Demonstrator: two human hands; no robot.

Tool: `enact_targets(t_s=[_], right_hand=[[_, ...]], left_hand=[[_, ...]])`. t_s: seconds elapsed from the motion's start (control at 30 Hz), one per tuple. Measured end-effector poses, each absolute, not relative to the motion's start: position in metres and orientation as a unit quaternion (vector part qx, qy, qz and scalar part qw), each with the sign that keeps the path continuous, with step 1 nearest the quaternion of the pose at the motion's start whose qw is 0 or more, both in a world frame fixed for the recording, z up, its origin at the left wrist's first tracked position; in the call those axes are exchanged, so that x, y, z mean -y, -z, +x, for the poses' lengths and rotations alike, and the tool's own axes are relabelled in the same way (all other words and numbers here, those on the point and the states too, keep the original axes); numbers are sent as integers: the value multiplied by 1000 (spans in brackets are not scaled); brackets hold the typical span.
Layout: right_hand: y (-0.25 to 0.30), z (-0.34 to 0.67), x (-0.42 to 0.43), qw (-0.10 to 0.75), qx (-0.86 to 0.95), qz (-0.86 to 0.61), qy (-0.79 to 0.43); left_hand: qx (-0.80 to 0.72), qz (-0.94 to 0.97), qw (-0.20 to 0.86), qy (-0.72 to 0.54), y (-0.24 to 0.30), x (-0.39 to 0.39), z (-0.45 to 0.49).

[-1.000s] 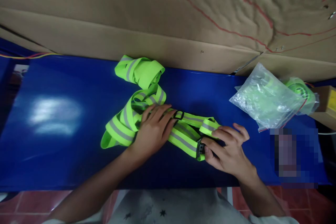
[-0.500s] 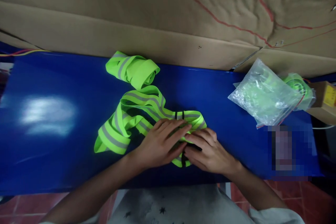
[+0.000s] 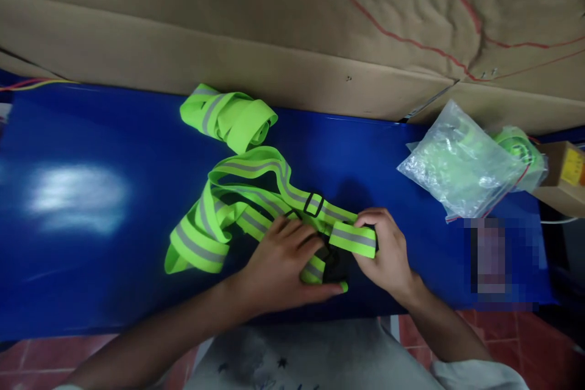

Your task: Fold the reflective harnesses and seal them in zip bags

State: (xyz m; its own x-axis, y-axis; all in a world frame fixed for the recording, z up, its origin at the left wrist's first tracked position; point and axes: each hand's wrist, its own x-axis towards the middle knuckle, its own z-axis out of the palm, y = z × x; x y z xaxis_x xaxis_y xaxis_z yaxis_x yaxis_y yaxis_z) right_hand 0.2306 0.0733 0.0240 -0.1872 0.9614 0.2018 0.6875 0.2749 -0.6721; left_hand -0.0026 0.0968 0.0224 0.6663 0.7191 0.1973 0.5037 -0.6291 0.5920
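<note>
A neon-green reflective strap harness [image 3: 237,195] with grey stripes and black buckles lies tangled on the glossy blue table [image 3: 91,256]. My left hand [image 3: 283,265] rests on its near end, fingers curled and pressing the straps down beside a black buckle [image 3: 313,203]. My right hand [image 3: 386,253] is closed on a short folded piece of the strap [image 3: 353,239], thumb and fingers pinching it just above the table. A rolled bundle of the same strap [image 3: 228,114] sits at the far side.
Clear plastic bags [image 3: 461,164] holding green straps lie at the right. A small cardboard box [image 3: 564,173] stands at the far right edge. Large cardboard sheets [image 3: 274,30] lean along the table's back. Red floor tiles show below the near edge.
My right hand moved from beside the left hand out to the right and lifted a folded strap piece. My left hand shifted slightly toward me, still pressing the straps.
</note>
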Motion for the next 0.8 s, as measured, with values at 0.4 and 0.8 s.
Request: enact_targets(t_s=[0.4, 0.8], right_hand=[[-33, 244, -70, 268, 784, -542, -139], [-35, 256, -77, 332, 759, -547, -122]], left_hand=[[-309, 907, 120, -261, -27, -99, -10], [-372, 871, 91, -307, -23, -107, -16]])
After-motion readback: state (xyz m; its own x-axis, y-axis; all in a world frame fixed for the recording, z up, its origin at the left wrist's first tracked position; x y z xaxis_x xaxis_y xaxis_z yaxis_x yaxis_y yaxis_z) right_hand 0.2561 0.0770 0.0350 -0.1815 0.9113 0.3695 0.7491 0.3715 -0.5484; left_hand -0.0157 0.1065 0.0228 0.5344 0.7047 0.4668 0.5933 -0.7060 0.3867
